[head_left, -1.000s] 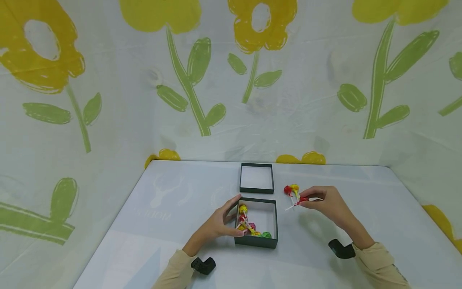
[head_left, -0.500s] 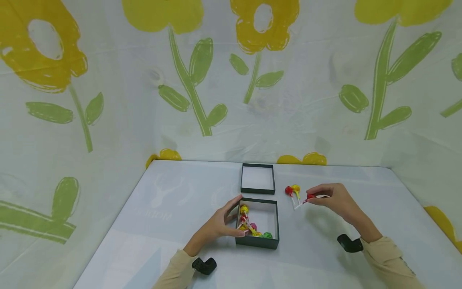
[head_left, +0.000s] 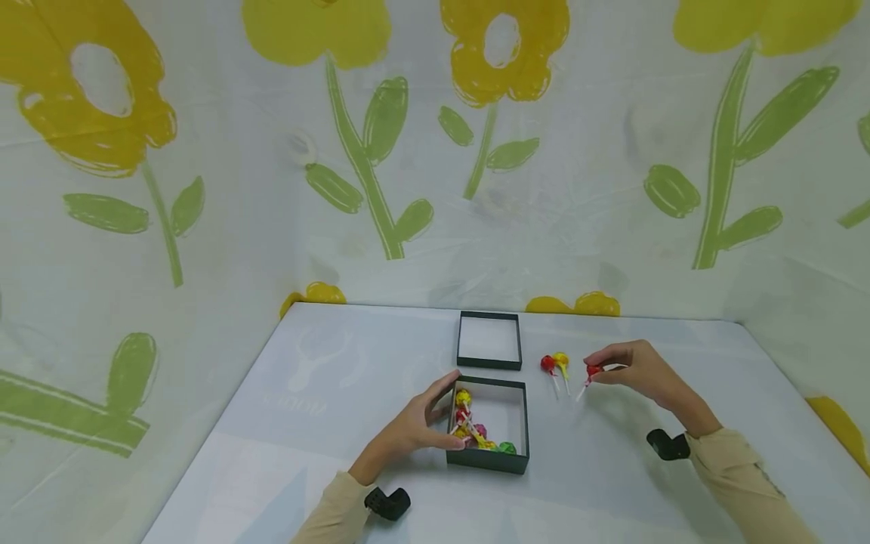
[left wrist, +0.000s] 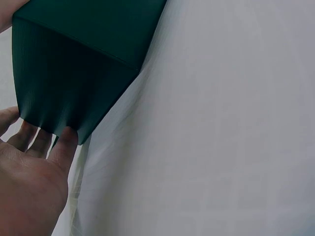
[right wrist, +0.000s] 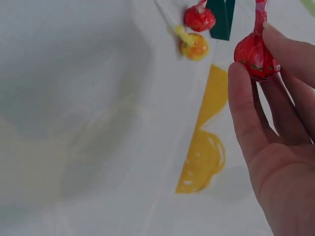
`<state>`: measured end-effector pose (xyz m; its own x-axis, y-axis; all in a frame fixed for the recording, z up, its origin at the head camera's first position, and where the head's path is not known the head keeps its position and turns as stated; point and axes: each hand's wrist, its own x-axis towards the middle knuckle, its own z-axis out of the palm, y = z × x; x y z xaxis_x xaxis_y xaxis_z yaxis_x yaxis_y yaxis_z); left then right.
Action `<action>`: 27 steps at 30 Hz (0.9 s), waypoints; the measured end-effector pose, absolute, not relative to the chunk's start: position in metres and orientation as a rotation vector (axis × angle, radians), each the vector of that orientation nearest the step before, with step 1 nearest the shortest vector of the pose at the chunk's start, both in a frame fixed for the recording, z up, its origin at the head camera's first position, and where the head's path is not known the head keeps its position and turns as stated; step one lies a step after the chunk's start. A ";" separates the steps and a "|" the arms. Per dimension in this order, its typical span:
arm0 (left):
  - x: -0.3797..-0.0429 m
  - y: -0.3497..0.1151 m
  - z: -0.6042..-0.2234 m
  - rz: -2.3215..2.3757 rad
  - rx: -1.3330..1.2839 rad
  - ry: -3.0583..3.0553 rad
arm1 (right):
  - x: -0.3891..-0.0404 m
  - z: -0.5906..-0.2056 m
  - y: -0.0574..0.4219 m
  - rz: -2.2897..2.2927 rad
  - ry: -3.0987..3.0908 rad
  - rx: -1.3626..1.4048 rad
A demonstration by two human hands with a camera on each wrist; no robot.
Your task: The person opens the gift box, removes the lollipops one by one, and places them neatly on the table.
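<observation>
The person's right hand (head_left: 637,368) had a red lollipop (head_left: 593,370) pinched by its wrapped head between thumb and fingers, the white stick slanting down toward the tabletop (head_left: 598,483); whether the tip of that stick touched the surface, I couldn't tell. To the left of it lay a second red lollipop (head_left: 547,364) and a yellow lollipop (head_left: 561,359), their heads side by side and their sticks pointing back toward the person.

The left hand (head_left: 413,423) was gripping the left side of a dark green box (head_left: 485,461), thumb at the near corner and fingers reaching to the far one. The box stood open at the top, and inside it more wrapped lollipops (head_left: 463,397) were jumbled along the left wall and the near side: yellow at the far end, red next to it, then pink and more yellow, with a green one (head_left: 507,448) toward the near right corner.

Just beyond the box sat a shallow dark-rimmed tray (head_left: 488,340), its pale inside facing up. Both sleeves (head_left: 336,502) were beige, and a small black device (head_left: 387,504) showed at each wrist. Behind the tabletop hung a pale sheet (head_left: 578,189) printed with big yellow flowers and green leaves.
</observation>
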<state>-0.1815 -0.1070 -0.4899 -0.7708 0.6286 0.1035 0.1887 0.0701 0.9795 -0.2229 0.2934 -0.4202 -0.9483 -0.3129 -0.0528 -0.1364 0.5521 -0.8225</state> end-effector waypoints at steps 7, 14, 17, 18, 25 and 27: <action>-0.182 -0.107 -0.498 1.749 0.794 2.024 | -0.237 -0.423 0.294 -1.243 2.621 -0.391; -0.180 -0.105 -0.499 1.774 0.796 1.997 | -0.249 -0.428 0.293 -1.197 2.608 -0.398; -0.180 -0.106 -0.498 1.770 0.789 2.005 | -0.253 -0.429 0.291 -1.194 2.601 -0.410; -0.180 -0.106 -0.498 1.771 0.786 2.003 | -0.255 -0.429 0.291 -1.188 2.598 -0.412; -0.181 -0.108 -0.496 1.775 0.815 1.990 | -0.267 -0.435 0.284 -1.075 2.633 -0.335; -0.182 -0.108 -0.495 1.769 0.821 1.996 | -0.270 -0.437 0.282 -1.060 2.644 -0.326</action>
